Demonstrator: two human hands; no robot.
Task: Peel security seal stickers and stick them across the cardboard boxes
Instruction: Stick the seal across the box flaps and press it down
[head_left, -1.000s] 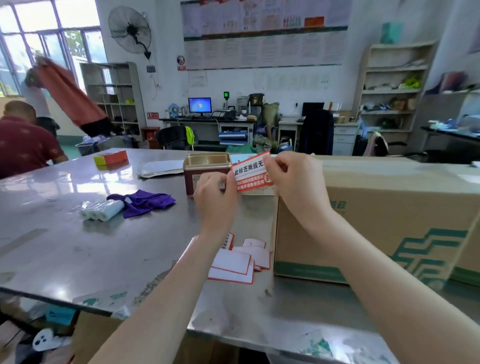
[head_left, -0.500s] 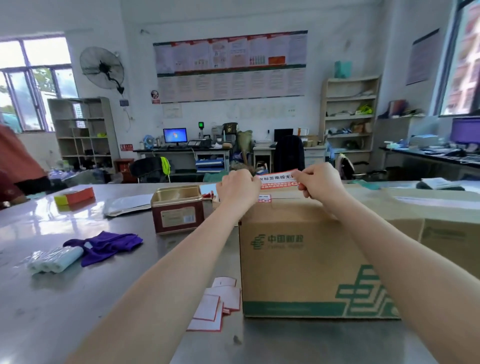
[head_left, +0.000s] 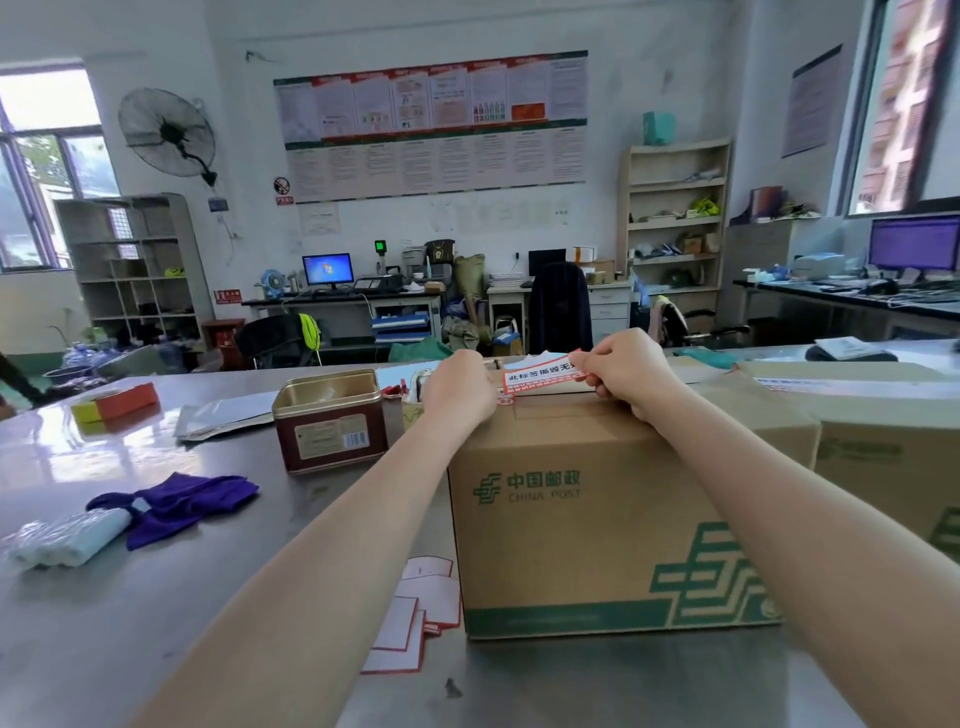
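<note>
A brown cardboard box (head_left: 582, 519) with green China Post print stands on the steel table (head_left: 156, 613) before me. Over its top far edge I hold a red-and-white security seal sticker (head_left: 537, 375) stretched between both hands. My left hand (head_left: 460, 392) pinches the sticker's left end at the box's left top corner. My right hand (head_left: 621, 371) pinches the right end, just above the box top. Several white sticker backings with red edges (head_left: 410, 618) lie on the table left of the box's base.
A red tin with a gold rim (head_left: 330, 421) stands open left of the box. A purple cloth (head_left: 176, 501) and a white roll bundle (head_left: 67, 538) lie further left. A second cardboard box (head_left: 883, 441) sits to the right. An orange-and-yellow small box (head_left: 117, 408) sits far left.
Both hands carried the sticker from in front of me up over the box's top and lowered it toward the top surface. My view has tilted upward.
</note>
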